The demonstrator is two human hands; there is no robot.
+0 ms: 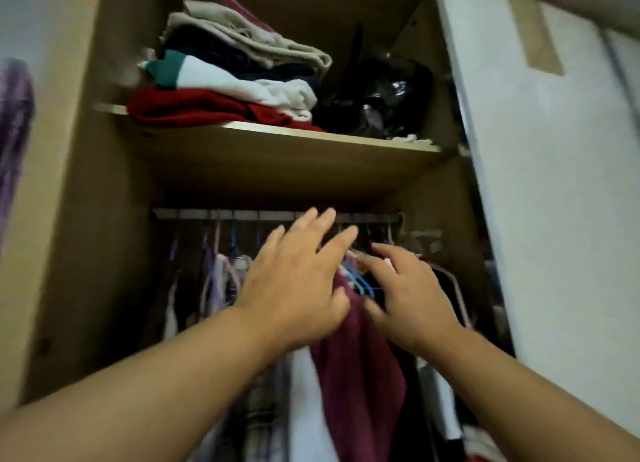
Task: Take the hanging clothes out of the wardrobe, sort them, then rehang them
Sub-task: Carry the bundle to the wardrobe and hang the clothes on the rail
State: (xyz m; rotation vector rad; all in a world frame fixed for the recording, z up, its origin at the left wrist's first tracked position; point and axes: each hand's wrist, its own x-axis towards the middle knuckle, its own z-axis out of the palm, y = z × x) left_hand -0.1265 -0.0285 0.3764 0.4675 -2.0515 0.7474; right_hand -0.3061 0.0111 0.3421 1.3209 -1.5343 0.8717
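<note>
Bare forearms are extending from the lower frame: the left hand (298, 288) and right hand (412, 299), fingers spread wide and holding nothing, are hovering at centre before a maroon cloth garment (360, 375) hanging with other clothes from the grey metal rail (242, 215) beneath the wooden shelf (277, 170).

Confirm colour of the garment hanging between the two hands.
The garment is maroon, a plain dark wine red; the head view shows it best.

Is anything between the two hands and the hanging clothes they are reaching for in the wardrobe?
Nothing visible does. The left hand and right hand, both open, are right in front of the maroon garment and the hangers below the rail; the shelf sits above, out of the way.
</note>
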